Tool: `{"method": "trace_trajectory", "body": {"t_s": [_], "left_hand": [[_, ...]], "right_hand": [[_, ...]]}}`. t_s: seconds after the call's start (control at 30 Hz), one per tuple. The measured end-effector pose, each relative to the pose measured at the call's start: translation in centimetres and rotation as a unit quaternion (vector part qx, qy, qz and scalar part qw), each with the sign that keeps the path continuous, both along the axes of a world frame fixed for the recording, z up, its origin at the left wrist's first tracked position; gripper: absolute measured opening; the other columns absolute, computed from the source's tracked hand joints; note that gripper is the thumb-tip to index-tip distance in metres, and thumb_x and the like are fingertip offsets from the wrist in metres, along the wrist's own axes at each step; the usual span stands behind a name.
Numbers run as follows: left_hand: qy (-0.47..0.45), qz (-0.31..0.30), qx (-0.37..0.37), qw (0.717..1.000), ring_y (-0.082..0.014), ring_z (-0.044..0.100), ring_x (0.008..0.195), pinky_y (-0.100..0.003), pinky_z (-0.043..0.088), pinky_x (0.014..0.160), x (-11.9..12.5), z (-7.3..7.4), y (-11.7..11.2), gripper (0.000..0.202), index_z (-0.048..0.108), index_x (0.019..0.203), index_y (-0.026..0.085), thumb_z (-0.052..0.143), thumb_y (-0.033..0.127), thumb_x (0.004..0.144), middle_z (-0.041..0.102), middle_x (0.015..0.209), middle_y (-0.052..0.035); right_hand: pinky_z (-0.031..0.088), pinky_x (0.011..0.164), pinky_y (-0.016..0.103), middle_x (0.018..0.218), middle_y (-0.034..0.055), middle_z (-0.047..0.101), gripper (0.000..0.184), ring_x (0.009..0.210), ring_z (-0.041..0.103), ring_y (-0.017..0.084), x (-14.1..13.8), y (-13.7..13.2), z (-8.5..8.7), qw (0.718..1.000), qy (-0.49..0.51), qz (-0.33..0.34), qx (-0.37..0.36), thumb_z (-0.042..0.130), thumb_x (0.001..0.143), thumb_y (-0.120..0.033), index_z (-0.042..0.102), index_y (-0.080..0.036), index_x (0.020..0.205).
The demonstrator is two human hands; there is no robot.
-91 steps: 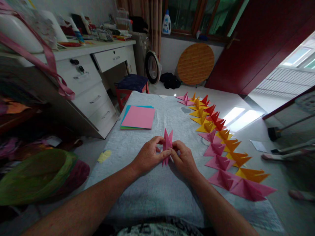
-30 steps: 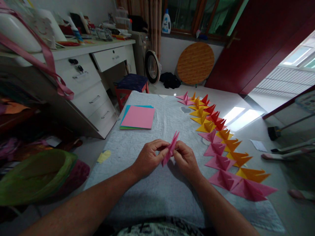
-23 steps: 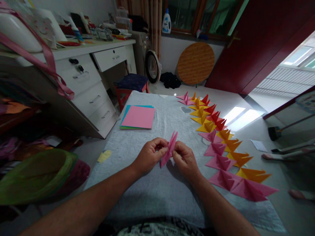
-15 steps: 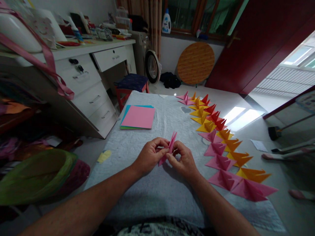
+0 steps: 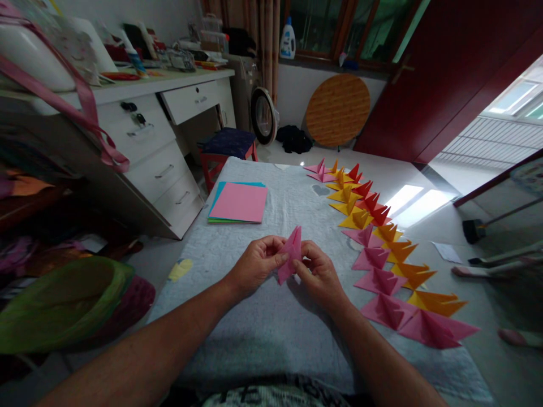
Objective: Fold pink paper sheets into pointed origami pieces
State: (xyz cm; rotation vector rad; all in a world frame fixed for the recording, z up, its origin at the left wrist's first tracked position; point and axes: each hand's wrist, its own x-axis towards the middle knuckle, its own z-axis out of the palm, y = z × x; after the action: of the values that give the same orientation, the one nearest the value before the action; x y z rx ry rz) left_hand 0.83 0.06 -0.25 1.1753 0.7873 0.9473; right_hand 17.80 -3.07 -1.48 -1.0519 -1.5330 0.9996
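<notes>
A folded pink paper piece (image 5: pixel 291 253) is pinched between both hands above the grey cloth-covered table (image 5: pixel 263 322). My left hand (image 5: pixel 254 264) grips its left side with thumb and fingers closed. My right hand (image 5: pixel 319 272) pinches its right side. The piece points up and away from me, with one pointed tip showing at its top. A stack of flat paper sheets (image 5: pixel 238 202), pink on top over teal and green, lies farther back to the left.
A curved row of finished folded pieces (image 5: pixel 384 260) in pink, orange, red and yellow runs along the table's right side. A white desk with drawers (image 5: pixel 165 141) stands to the left, a red stool (image 5: pixel 227 148) beyond the table, a green bag (image 5: pixel 63 299) low left.
The paper piece has turned in my hands and its two spread points have closed into one broader point. Both hands stay in nearly the same place.
</notes>
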Motion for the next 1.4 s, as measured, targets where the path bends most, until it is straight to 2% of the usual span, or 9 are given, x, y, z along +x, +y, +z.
{"method": "trace_trajectory", "body": {"t_s": [0.1, 0.23, 0.37, 0.63, 0.8, 0.87, 1.0, 1.2, 1.4], "left_hand": [[0.018, -0.003, 0.033, 0.999, -0.0141, 0.061, 0.075, -0.029, 0.053, 0.074, -0.2, 0.3, 0.0, 0.028, 0.062, 0.077, 0.016, 0.077, 0.039, 0.077, 0.066, 0.083, -0.0025], [0.094, 0.019, 0.118, 0.988, -0.0178, 0.065, 0.09, -0.032, 0.051, 0.086, -0.5, 0.6, -0.1, 0.019, 0.063, 0.074, 0.017, 0.073, 0.031, 0.081, 0.071, 0.1, -0.0054], [0.139, 0.014, 0.173, 0.975, -0.0204, 0.066, 0.097, -0.037, 0.047, 0.096, -0.8, 0.6, -0.1, 0.011, 0.066, 0.077, 0.017, 0.07, 0.025, 0.084, 0.073, 0.106, -0.0059], [0.119, 0.001, 0.191, 0.974, -0.0219, 0.062, 0.111, -0.036, 0.047, 0.098, -1.1, 0.5, -0.2, 0.009, 0.068, 0.08, 0.018, 0.071, 0.026, 0.084, 0.066, 0.122, -0.008], [0.06, -0.041, 0.123, 0.99, -0.0175, 0.063, 0.09, -0.032, 0.051, 0.086, -0.9, 0.4, -0.2, 0.011, 0.067, 0.086, 0.017, 0.07, 0.028, 0.085, 0.066, 0.097, -0.005], [0.04, -0.046, 0.102, 0.993, -0.0167, 0.062, 0.086, -0.031, 0.051, 0.083, -0.8, 0.4, -0.1, 0.013, 0.066, 0.085, 0.017, 0.071, 0.029, 0.084, 0.065, 0.093, -0.0042], [0.029, -0.039, 0.1, 0.994, -0.0173, 0.061, 0.089, -0.031, 0.05, 0.084, -0.7, 0.6, -0.1, 0.018, 0.064, 0.079, 0.016, 0.074, 0.03, 0.081, 0.066, 0.098, -0.0058], [0.029, -0.041, 0.127, 0.991, -0.0174, 0.06, 0.092, -0.032, 0.049, 0.086, -0.7, 0.6, -0.1, 0.018, 0.061, 0.076, 0.016, 0.074, 0.027, 0.082, 0.064, 0.099, -0.0049], [0.077, -0.005, 0.19, 0.979, -0.0151, 0.058, 0.087, -0.029, 0.046, 0.084, -0.9, 0.3, 0.0, 0.017, 0.061, 0.075, 0.017, 0.075, 0.024, 0.081, 0.057, 0.091, -0.0015]], "right_hand": [[0.052, 0.062, 0.025, 0.083, 0.0007, 0.06, 0.009, 0.072, 0.058, 0.014, 0.0, 0.1, -0.4, 0.999, 0.025, 0.006, -0.029, 0.061, 0.089, -0.031, 0.059, -0.023, 0.084], [0.053, 0.061, 0.026, 0.078, 0.0003, 0.062, 0.009, 0.067, 0.058, 0.013, 0.1, 0.1, -0.6, 0.998, 0.033, 0.003, -0.046, 0.063, 0.088, -0.031, 0.063, -0.022, 0.086], [0.051, 0.061, 0.026, 0.08, 0.0004, 0.063, 0.006, 0.068, 0.058, 0.014, 0.3, 0.1, -0.6, 0.999, 0.027, 0.002, -0.029, 0.063, 0.087, -0.027, 0.065, -0.023, 0.086], [0.045, 0.057, 0.024, 0.078, -0.0009, 0.061, 0.007, 0.067, 0.056, 0.013, 0.2, 0.2, -0.5, 0.998, 0.043, -0.012, -0.035, 0.064, 0.086, -0.029, 0.063, -0.023, 0.089], [0.045, 0.058, 0.024, 0.089, -0.0002, 0.062, 0.03, 0.069, 0.055, 0.013, 0.1, 0.2, -0.7, 0.994, 0.085, -0.005, -0.065, 0.067, 0.085, -0.028, 0.061, -0.027, 0.114], [0.044, 0.059, 0.024, 0.09, 0.0003, 0.06, 0.033, 0.072, 0.054, 0.013, 0.2, 0.1, -0.6, 0.995, 0.072, 0.002, -0.062, 0.066, 0.085, -0.027, 0.061, -0.027, 0.118], [0.045, 0.064, 0.025, 0.092, 0.0011, 0.056, 0.021, 0.08, 0.054, 0.015, 0.4, 0.1, -0.5, 0.998, 0.046, 0.01, -0.046, 0.065, 0.087, -0.026, 0.065, -0.026, 0.108], [0.046, 0.068, 0.026, 0.093, 0.0006, 0.056, 0.012, 0.083, 0.056, 0.016, 0.3, 0.2, -0.7, 0.997, 0.062, -0.001, -0.047, 0.067, 0.086, -0.027, 0.06, -0.025, 0.097], [0.045, 0.063, 0.025, 0.084, -0.0011, 0.057, 0.012, 0.073, 0.054, 0.014, 0.2, 0.2, -0.7, 0.993, 0.092, 0.009, -0.075, 0.069, 0.084, -0.028, 0.059, -0.024, 0.09]]}}
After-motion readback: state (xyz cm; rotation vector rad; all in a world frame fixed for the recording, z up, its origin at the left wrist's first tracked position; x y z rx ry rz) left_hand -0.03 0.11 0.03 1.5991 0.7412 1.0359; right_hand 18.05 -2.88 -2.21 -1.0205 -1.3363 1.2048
